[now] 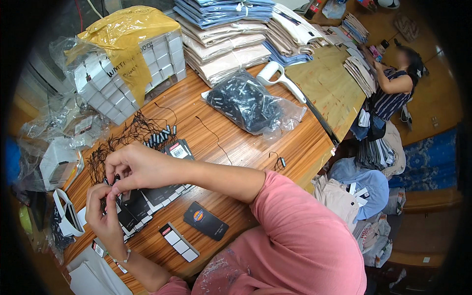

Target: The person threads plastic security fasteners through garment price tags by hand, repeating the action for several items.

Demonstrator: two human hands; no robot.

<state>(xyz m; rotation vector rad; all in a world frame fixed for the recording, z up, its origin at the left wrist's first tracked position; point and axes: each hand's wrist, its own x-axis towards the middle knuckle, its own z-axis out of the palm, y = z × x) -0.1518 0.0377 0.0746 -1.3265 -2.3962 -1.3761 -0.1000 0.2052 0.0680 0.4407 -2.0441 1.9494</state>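
Observation:
My left hand [104,209] and my right hand [137,167] meet over the left part of the table, fingertips pinched together. Between them is a small black piece [117,178] that looks like the end of a hang-tag string; the fingers partly hide it. Beneath and beside them, black hang tags [160,194] with white label strips lie in overlapping rows. Black tag strings [130,130] are tangled just beyond my right hand, their plastic ends [160,137] bunched together. Nearer to me lie a single dark hang tag [206,221] and a label tag with white panels [178,242].
A clear bag of black string pieces [250,103] lies by a white handheld tool [285,81]. Folded garments [223,46] are stacked behind, beside white boxes [118,73] under yellow wrap. Another person [393,86] handles garments at the far right. White paper [96,275] lies front left.

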